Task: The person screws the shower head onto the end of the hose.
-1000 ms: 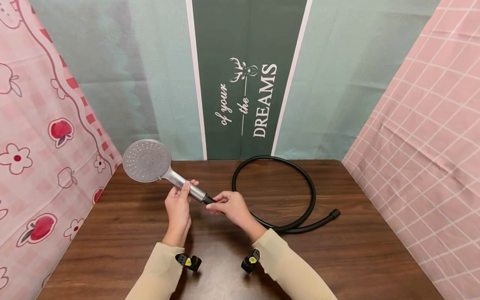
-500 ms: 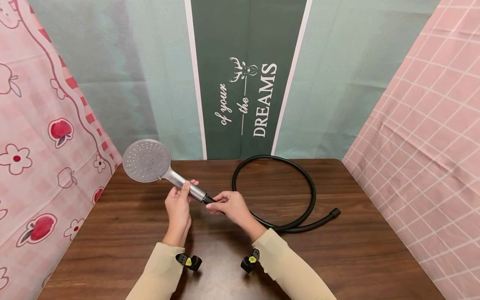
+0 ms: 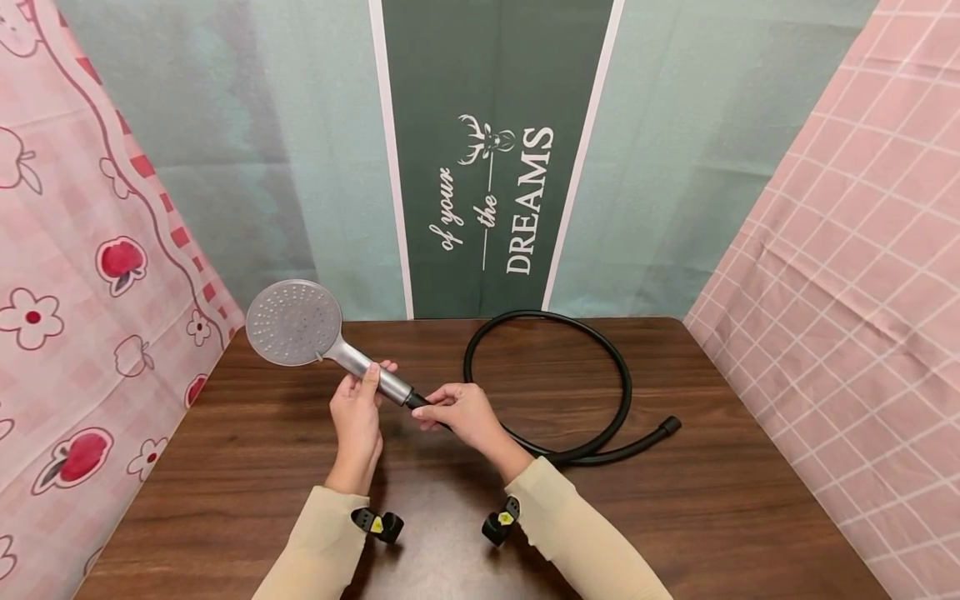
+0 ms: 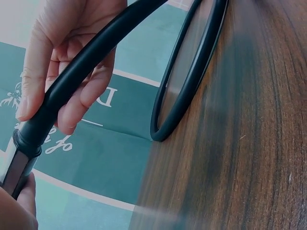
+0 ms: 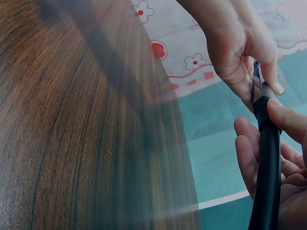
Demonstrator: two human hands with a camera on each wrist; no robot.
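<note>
My left hand (image 3: 356, 421) grips the silver handle of a shower head (image 3: 294, 322), whose round nozzle face is turned up at the left. Thumb and fingers of my right hand (image 3: 461, 415) pinch the black end fitting (image 3: 417, 401) of a shower hose (image 3: 628, 379), right at the handle's lower end. In the left wrist view the fitting (image 4: 39, 127) sits in line against the handle's end (image 4: 18, 167), and the hose (image 4: 91, 52) bends away from it. The right wrist view shows the fitting (image 5: 263, 112) between both hands, held up off the table.
The hose lies in a large loop on the brown wooden table (image 3: 712, 517), its other end (image 3: 670, 427) free at the right. Patterned cloths hang around it: pink floral cloth (image 3: 82, 333) left, green cloth (image 3: 330, 150) behind, pink checked cloth (image 3: 847, 250) right.
</note>
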